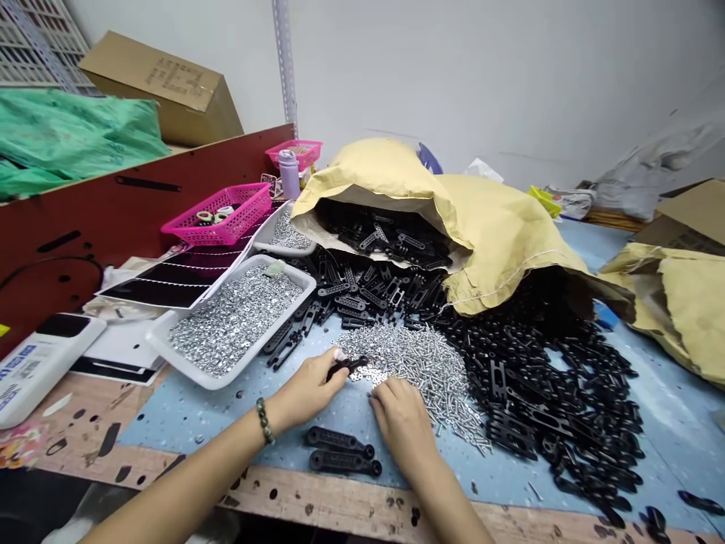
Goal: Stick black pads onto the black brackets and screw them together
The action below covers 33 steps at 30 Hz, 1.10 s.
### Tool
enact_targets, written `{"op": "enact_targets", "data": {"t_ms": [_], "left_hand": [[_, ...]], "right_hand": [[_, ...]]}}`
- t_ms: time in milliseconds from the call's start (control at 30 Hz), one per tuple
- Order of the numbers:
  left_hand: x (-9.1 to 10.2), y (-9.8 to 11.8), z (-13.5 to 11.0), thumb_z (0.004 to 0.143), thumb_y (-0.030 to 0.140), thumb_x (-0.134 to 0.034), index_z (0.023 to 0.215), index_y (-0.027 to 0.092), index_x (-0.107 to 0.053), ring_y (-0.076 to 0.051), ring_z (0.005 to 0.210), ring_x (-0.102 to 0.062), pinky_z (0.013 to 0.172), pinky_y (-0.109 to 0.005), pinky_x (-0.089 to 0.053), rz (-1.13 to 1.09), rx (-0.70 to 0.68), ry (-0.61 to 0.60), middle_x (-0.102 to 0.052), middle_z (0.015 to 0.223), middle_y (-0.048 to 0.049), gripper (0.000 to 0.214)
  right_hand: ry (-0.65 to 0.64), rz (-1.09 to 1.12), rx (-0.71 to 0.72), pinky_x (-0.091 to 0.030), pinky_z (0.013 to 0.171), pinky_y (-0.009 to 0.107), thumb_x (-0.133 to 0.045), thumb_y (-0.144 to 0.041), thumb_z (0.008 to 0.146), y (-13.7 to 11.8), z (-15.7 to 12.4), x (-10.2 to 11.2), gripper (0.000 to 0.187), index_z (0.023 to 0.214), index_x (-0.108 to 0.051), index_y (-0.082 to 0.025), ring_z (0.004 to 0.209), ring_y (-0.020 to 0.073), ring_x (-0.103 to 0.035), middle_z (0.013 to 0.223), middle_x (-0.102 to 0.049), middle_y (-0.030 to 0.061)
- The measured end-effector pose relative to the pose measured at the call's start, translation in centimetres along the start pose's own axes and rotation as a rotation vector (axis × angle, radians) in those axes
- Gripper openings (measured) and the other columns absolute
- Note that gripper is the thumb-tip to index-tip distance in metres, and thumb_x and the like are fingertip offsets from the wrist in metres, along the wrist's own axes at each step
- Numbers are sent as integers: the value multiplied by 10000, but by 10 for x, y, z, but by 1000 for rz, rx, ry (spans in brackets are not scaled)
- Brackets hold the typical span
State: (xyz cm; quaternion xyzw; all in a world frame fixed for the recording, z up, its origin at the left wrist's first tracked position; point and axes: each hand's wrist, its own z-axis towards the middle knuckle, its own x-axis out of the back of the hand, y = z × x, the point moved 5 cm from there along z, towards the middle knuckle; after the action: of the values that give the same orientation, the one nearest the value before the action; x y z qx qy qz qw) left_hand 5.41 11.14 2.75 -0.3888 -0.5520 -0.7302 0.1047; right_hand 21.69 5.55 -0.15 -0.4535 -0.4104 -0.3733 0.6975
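My left hand [309, 389], with a beaded bracelet at the wrist, pinches a small black plastic part [350, 366] at the near-left edge of a heap of silver screws [419, 363]. My right hand [403, 419] rests at the front of that heap. Its fingers are curled together, and their tips are hidden among the screws, so what they hold does not show. Between my forearms, two long black plastic arms [343, 452] lie side by side on the blue table mat [238, 431].
At left stands a white tray of small metal pieces [235, 321], with a pink basket [220, 215] behind it. Black parts spill from paper sacks [379, 177] at the back and spread in a pile [560, 408] on the right. A white scale [42, 363] sits far left.
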Motion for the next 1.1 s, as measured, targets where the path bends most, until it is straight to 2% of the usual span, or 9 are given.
{"op": "enact_targets", "data": {"t_ms": [100,233,300,433,567,667,867,1100], "left_hand": [[-1,1,-1,907,272,-417,795,195,-477,-157,702,-525,651,-275,-405,-35,-20,-9,-544,750,12,150],[-3,6,-1,926,254,-436,916,194,-556,-169,854,-547,790,-301,-437,-74,-76,-41,-576,888,-18,134],[-7,7,-1,934,251,-458,966,200,-590,-179,913,-541,832,-314,-437,-55,-123,-68,-584,937,-30,145],[-22,7,-6,934,254,-504,1007,222,-633,-200,933,-518,821,-328,-427,135,-245,-186,-595,946,-36,152],[-30,6,-14,936,225,-483,1124,237,-596,-198,904,-505,803,-323,-420,204,-311,-257,-583,972,-50,220],[-28,7,-15,942,172,-424,1223,241,-530,-201,927,-494,822,-323,-420,215,-333,-298,-559,1000,-60,308],[-21,4,-8,934,158,-464,1210,254,-561,-197,953,-524,844,-309,-414,230,-303,-372,-585,1016,-49,308],[-17,6,-9,925,160,-482,1079,241,-627,-192,911,-558,823,-312,-401,287,-313,-368,-616,957,-32,227]], "right_hand": [[56,-53,-25,-371,694,335,-514,-178,889,-2,-3,-1,114,800,-582,-192,776,211,-499,808,-564,50],[51,40,66,-389,702,327,-498,-160,890,-10,-9,1,168,976,-625,-231,787,202,-509,836,-571,42],[74,117,51,-412,718,336,-472,-166,900,-8,-13,5,191,1020,-610,-220,809,206,-527,859,-575,52],[194,270,-50,-460,764,359,-456,-200,922,3,-23,13,188,1081,-557,-198,882,222,-565,947,-610,86],[117,268,59,-477,763,372,-463,-191,929,-1,-26,4,196,1064,-599,-233,852,217,-589,927,-658,65],[135,262,64,-488,743,366,-445,-178,935,-1,-25,0,212,1060,-612,-220,833,215,-590,911,-659,69],[108,261,105,-499,738,356,-464,-179,930,-7,-22,0,210,1070,-617,-209,839,214,-581,912,-648,75],[65,298,105,-507,749,362,-464,-173,924,-8,-18,0,192,1051,-605,-202,844,209,-580,903,-638,73]]}}
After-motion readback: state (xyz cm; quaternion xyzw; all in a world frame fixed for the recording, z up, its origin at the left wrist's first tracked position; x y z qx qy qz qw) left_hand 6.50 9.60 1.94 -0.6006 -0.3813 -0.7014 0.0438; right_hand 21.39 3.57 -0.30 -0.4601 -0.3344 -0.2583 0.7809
